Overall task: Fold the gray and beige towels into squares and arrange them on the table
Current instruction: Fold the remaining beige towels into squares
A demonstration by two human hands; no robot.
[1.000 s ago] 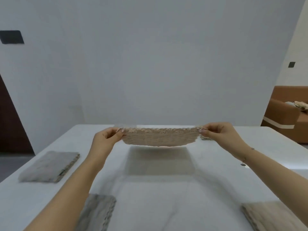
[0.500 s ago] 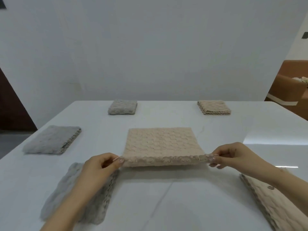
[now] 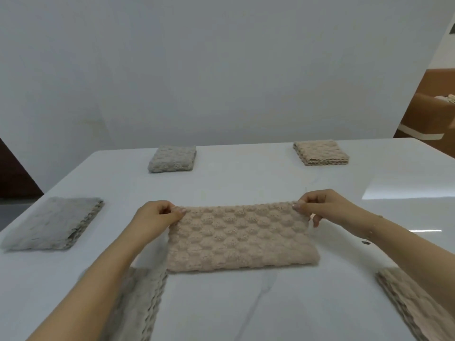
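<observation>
- The beige towel (image 3: 240,238) lies in the middle of the white worktop (image 3: 246,303), folded over so it looks like a long shape, not a square yet.
- The left hand (image 3: 154,217) has its grip pinched on the far left corner. The right hand (image 3: 327,207) has its grip pinched on the far right corner.
- To do this step well, I think both far corners should sit right on top of the layer under them, with the edges lined up, before the hands let go.
- Then one more fold, side to side, would likely make the square.
- It may help to smooth the bumpy cloth flat so it does not puff up.
- Half a second ago the hands held the near edge, close to the person, and the towel lay open. Now that edge has been carried to the far side and the towel is doubled over.
- Folded towels sit around it: a gray towel (image 3: 53,223) at the left and a small beige square (image 3: 320,152) far right.
</observation>
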